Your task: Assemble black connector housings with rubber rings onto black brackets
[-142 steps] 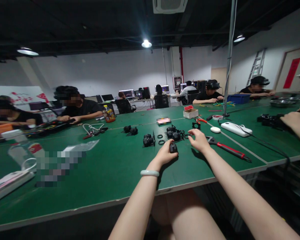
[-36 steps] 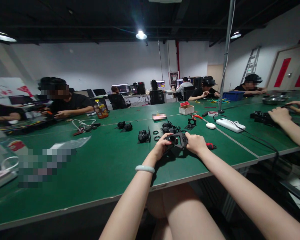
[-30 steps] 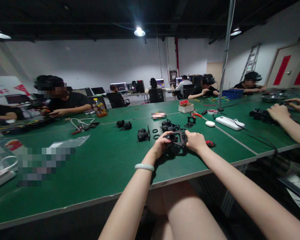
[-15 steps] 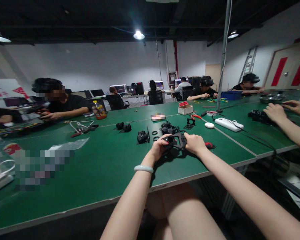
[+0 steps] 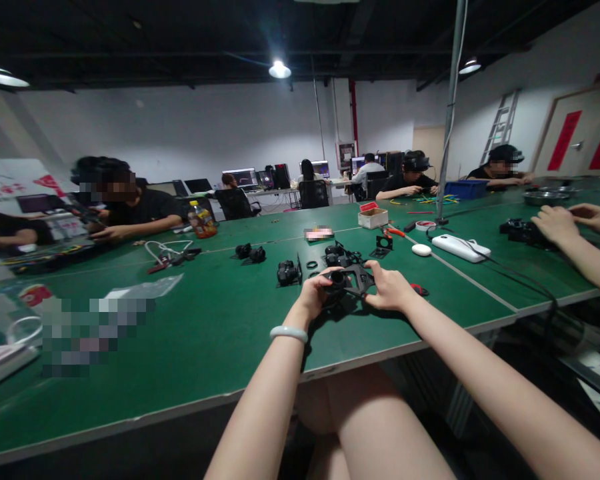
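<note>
A black frame-like bracket point(image 5: 359, 280) with a round, lens-like opening at its left end is held just above the table's near part. The fingers of my left hand point(image 5: 313, 293) close on that round end. At the other end, my right hand point(image 5: 393, 289) grips the bracket's edge, thumb on top and fingers underneath. Behind my hands lie black camera-like assemblies point(image 5: 336, 255) and a small black ring point(image 5: 312, 265). Another black assembly point(image 5: 288, 273) with an upright plate stands left of them. A red-and-black tool handle point(image 5: 420, 289) shows partly beside my right hand.
On the green table point(image 5: 220, 333) are a white power bank point(image 5: 461, 249) with a cable, a white oval object point(image 5: 421, 250), a small box point(image 5: 373, 217), a bottle point(image 5: 202, 221) and plastic bags. A metal pole point(image 5: 447, 133) rises at right. A co-worker's hands point(image 5: 560, 223) work at far right.
My right hand has shifted its grip on the bracket: the thumb now lifts higher and the fingers sit lower along its right edge. The left hand keeps its hold. The view has shifted slightly.
</note>
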